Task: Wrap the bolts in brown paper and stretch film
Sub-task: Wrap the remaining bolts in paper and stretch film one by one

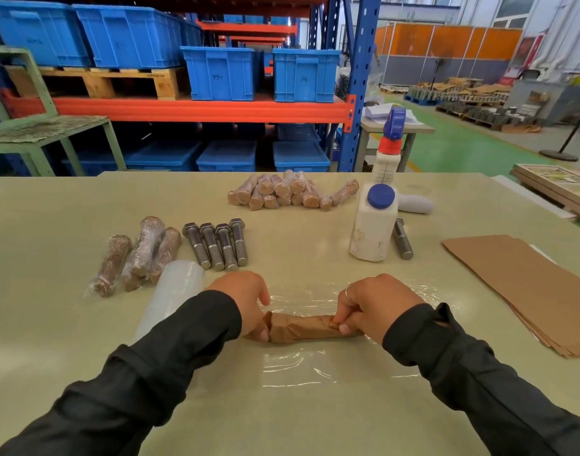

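A bolt rolled in brown paper (303,328) lies crosswise on a sheet of clear stretch film (298,366) spread on the table. My left hand (245,301) pinches the paper's left end. My right hand (374,304) pinches its twisted right end. Several bare steel bolts (216,245) lie in a row behind my left hand. The stretch film roll (170,297) lies beside my left forearm. A stack of brown paper sheets (525,284) sits at the right.
Three film-wrapped bolts (140,255) lie at the left, and a pile of wrapped bolts (291,192) at the back. A white bottle with a blue cap (374,225), a spray bottle (389,149) and a single bolt (403,240) stand right of centre. Shelving with blue crates rises behind the table.
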